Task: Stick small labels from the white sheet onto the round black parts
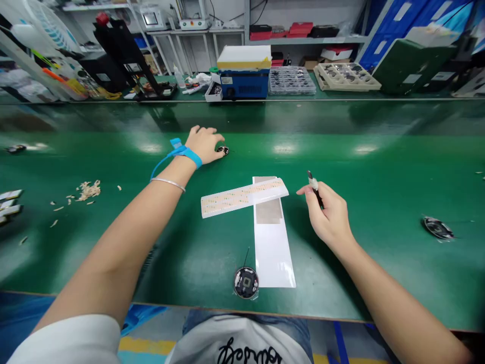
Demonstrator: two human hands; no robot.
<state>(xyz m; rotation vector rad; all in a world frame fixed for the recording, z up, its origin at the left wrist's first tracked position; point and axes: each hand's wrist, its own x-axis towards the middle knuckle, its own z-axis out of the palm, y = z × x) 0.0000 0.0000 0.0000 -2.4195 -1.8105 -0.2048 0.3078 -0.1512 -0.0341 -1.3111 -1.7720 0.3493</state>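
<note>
With twelve at the far side of the desk point(379, 172), a small round module point(223, 150) sits beyond the paper sheets, at about 11 o'clock from the middle of the view. The left hand point(205, 145) has its thumb and index finger at the module's rim, the other fingers spread; whether they pinch it or merely touch it cannot be told. Handling this module seems to be the step in hand, picking up and setting down looking equally possible, and either move would call for a light fingertip hold on the rim. Being round, the module has no marked long axis; its foreshortened outline stretches from 9 to 3 o'clock, and its facing is too small to tell. At 5 o'clock from it, a dotted label strip point(227, 202) lies across a white backing sheet point(273, 258). A second module point(246, 283) rests just beside that sheet's near end, its thin wire point(246, 257) aimed between 12 and 1. At 4 o'clock, the right hand point(329, 212) grips a slim dark tool point(313, 183), its long axis slanting from 11 to 5. Small tan scraps point(89, 191) lie near 9, and a third module point(438, 228) between 3 and 4.
</note>
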